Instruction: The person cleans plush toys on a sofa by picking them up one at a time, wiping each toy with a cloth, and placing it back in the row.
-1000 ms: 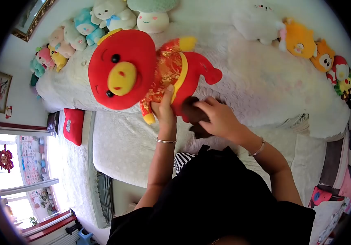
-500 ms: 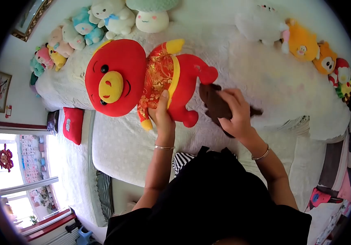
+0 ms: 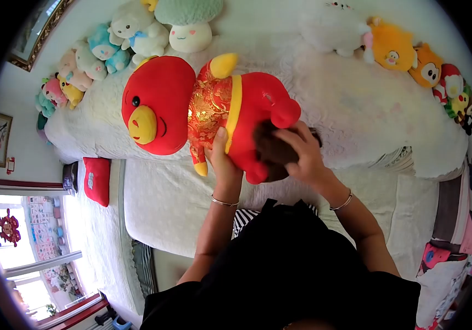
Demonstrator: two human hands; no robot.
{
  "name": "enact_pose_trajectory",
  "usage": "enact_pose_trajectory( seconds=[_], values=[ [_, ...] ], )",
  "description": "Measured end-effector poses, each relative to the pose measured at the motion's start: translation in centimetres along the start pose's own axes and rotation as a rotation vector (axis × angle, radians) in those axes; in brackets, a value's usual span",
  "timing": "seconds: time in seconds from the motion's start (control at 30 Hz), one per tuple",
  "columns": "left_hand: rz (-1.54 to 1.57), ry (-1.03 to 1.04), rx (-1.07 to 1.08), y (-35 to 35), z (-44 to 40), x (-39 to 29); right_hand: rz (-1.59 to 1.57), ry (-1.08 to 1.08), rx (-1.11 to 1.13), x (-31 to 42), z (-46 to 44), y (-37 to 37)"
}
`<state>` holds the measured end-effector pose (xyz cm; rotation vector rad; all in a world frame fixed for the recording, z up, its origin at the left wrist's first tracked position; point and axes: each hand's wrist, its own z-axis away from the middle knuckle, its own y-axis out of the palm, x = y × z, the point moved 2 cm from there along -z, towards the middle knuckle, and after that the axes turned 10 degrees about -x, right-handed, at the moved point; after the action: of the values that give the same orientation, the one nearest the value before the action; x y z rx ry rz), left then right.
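Held red plush toy (image 3: pixel 209 107) sideways in left hand (image 3: pixel 226 162), clutched brown cloth (image 3: pixel 273 149) in right hand (image 3: pixel 306 155), bunched between the toy's legs (image 3: pixel 269 93).

The left hand (image 3: pixel 226 165) holds a red toy (image 3: pixel 211 107) at its side, the thumb beside the yellow belt (image 3: pixel 235 110). The toy is turned sideways, with its head to the left. The right hand (image 3: pixel 306 154) holds a brown cloth (image 3: pixel 271 151) at its legs. Below is a pale sofa (image 3: pixel 159 203); plush toys (image 3: pixel 392 47) sit along its back. A red cushion (image 3: pixel 97 184) rests on the left.
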<state>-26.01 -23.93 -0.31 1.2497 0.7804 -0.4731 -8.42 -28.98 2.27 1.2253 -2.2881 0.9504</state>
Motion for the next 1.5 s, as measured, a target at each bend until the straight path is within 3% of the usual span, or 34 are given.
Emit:
enact_pose_trajectory(
  seconds=[0.03, 0.1, 0.23, 0.3, 0.37, 0.43, 0.53, 0.57, 0.63, 0.7, 0.73, 0.77, 0.83, 0.9, 0.97, 1.07, 1.13, 1.17, 1.2, 1.3, 1.33, 1.43, 1.5],
  values=[
    [0.021, -0.002, 0.010, -0.1, 0.1, -0.2, -0.001, -0.011, -0.001, -0.8, 1.2, 0.0],
    [0.031, -0.013, 0.064, -0.7, 0.6, -1.4, -0.095, 0.264, -0.180, -2.2, 1.6, -0.5],
    [0.072, -0.145, 0.058, -2.5, 0.8, -1.0, -0.238, -0.023, -0.439, 2.1, -2.3, -2.3],
    [0.127, -0.153, 0.116, -3.3, 0.8, -0.6, -0.336, 0.013, -0.450, 1.5, -2.3, -2.1],
    [0.189, -0.152, 0.170, -4.8, 1.0, -0.3, -0.278, 0.312, -0.131, -2.3, -0.2, -1.2],
    [0.073, -0.099, 0.176, -5.8, 0.7, -0.8, -0.212, 0.360, -0.142, -2.3, -0.3, -2.1],
    [0.035, -0.085, 0.265, -6.4, 0.1, -1.1, -0.267, -0.010, -0.253, 2.3, -3.4, -5.9],
    [-0.014, -0.080, 0.305, -6.4, -0.1, -1.1, -0.264, -0.003, -0.259, 2.8, -4.4, -6.8],
    [0.047, -0.080, 0.300, -6.2, -0.4, -1.2, -0.151, -0.161, 0.157, 3.1, -5.8, -7.3],
    [-0.076, -0.069, 0.400, -7.0, -1.4, -1.5, -0.076, -0.146, 0.173, 0.8, -5.2, -6.9],
    [-0.084, -0.238, 0.536, -9.5, -2.9, -0.8, -0.056, -0.050, 0.073, -0.1, -4.8, -7.0],
    [-0.104, -0.228, 0.561, -10.2, -3.2, -0.8, -0.037, 0.038, -0.028, -0.9, -4.9, -7.1],
    [-0.109, -0.129, 0.578, -9.3, -2.8, -0.7, -0.265, 0.054, 0.097, 0.0, -4.9, -5.9],
    [-0.122, -0.198, 0.554, -8.7, -2.3, -0.8, -0.520, 0.263, 0.209, 0.4, -3.7, -4.3],
    [-0.120, -0.250, 0.540, -6.9, -2.6, -1.2, -0.528, 0.249, 0.178, 1.1, -3.8, -4.3],
    [-0.607, -0.151, 0.584, -2.9, -0.8, -3.8, -0.555, 0.309, 0.112, 1.6, -4.0, -4.6],
    [-0.421, -0.229, 0.647, -2.0, 0.1, -4.5, -0.293, 0.073, 0.134, 2.0, -4.7, -4.9],
    [-0.263, -0.264, 0.694, -1.9, 0.4, -4.6, -0.293, 0.070, 0.136, 2.4, -5.0, -4.9],
    [-0.262, -0.262, 0.692, -1.5, 0.8, -4.9, -0.219, 0.005, 0.138, 3.3, -5.0, -4.8],
    [-0.647, -0.352, 0.493, -1.4, 1.6, -4.7, -0.092, -0.088, 0.200, 5.1, -4.8, -4.4],
    [-0.502, -0.357, 0.475, -2.0, 1.3, -4.0, -0.069, -0.139, 0.271, 5.8, -4.8, -4.2],
    [-0.412, -0.320, 0.481, -2.5, 1.4, -3.8, -0.047, -0.190, 0.368, 7.0, -4.3, -3.7],
    [-0.435, -0.150, 0.441, -3.1, 1.5, -3.3, -0.131, -0.205, 0.417, 8.0, -4.8, -3.8]
  ],
)
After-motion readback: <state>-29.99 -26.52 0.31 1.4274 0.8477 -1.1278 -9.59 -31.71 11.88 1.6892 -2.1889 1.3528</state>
